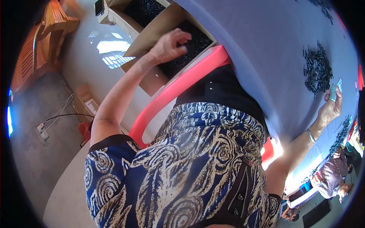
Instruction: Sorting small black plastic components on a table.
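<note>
My left hand [170,46] hangs over a cardboard box [150,83] holding a heap of small black parts [195,41]. Its fingers are loosely bent and apart, a blue band is on one fingertip, and I see nothing held. Out to the right, my right hand [330,109] is at the edge of a pile of small black tube-like parts [318,70] on a cloth-covered table [262,49]. A pale green covering [333,92] shows at its fingers, which are bent together; anything between them is too small to make out.
A red curved plastic armrest [171,91] runs between my body and the box. Another box of black parts [142,11] stands behind it. A wooden chair [42,49] is far left. More black parts [342,133] lie along the table, and another person [330,174] is at lower right.
</note>
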`<state>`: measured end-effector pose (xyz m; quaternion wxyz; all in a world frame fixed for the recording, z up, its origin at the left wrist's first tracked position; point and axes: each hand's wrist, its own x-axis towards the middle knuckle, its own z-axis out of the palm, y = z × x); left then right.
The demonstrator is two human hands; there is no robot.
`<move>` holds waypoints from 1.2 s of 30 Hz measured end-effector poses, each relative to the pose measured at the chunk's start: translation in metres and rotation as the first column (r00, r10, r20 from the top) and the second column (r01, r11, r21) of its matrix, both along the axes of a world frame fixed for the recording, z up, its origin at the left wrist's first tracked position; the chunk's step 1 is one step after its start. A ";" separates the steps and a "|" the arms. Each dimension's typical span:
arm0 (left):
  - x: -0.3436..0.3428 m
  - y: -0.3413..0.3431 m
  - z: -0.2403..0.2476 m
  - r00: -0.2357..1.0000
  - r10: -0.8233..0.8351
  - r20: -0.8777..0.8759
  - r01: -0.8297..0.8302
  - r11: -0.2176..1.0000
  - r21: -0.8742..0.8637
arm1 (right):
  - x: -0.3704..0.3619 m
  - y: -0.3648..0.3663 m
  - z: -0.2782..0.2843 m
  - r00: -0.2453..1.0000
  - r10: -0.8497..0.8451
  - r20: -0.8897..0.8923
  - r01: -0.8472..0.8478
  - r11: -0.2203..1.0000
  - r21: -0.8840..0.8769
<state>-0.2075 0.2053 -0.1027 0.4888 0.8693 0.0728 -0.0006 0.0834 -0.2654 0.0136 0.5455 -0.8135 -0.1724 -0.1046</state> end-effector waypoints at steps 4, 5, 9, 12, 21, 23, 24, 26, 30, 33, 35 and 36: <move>-0.011 -0.032 -0.030 0.971 -0.120 -0.207 0.143 0.985 0.102 | -0.022 0.009 0.007 0.999 -0.046 0.003 0.045 0.967 -0.250; -0.012 -0.038 -0.043 0.967 -0.124 -0.224 0.158 0.977 0.142 | -0.027 0.010 0.009 0.999 -0.048 -0.014 0.042 0.961 -0.273; -0.012 -0.054 -0.046 0.943 -0.092 -0.320 0.179 0.951 0.252 | -0.040 0.020 0.025 0.998 0.043 -0.044 -0.052 0.971 -0.232; 0.000 -0.053 -0.044 0.820 -0.151 -0.553 0.293 0.939 0.178 | -0.050 0.040 0.033 0.999 0.043 0.012 -0.038 0.952 -0.302; -0.001 -0.064 -0.068 0.826 -0.073 -0.560 0.145 0.986 0.085 | -0.065 0.078 0.037 0.997 0.074 0.014 -0.067 0.954 -0.292; -0.003 -0.061 -0.069 0.852 -0.071 -0.518 0.140 0.985 0.095 | -0.066 0.079 0.033 0.997 0.079 0.022 -0.069 0.953 -0.296; -0.002 -0.059 -0.070 0.845 -0.095 -0.527 0.176 0.979 0.105 | -0.066 0.078 0.033 0.997 0.077 0.024 -0.066 0.954 -0.294; 0.004 -0.053 -0.070 0.832 -0.151 -0.534 0.241 0.965 0.102 | -0.067 0.073 0.036 0.999 0.033 0.020 -0.024 0.947 -0.320; 0.015 -0.038 -0.077 0.822 -0.232 -0.521 0.301 0.952 0.051 | -0.072 0.067 0.039 0.999 0.000 0.049 0.016 0.944 -0.330; 0.005 -0.020 -0.089 0.808 -0.260 -0.530 0.296 0.955 -0.017 | -0.074 0.065 0.028 1.000 -0.006 0.026 0.014 0.950 -0.312; 0.004 -0.007 -0.093 0.853 -0.262 -0.451 0.229 0.965 -0.128 | -0.074 0.062 0.028 0.999 -0.025 0.038 0.036 0.940 -0.338; 0.009 -0.003 -0.092 0.835 -0.266 -0.481 0.232 0.964 -0.130 | -0.074 0.061 0.031 0.999 -0.023 0.045 0.038 0.937 -0.346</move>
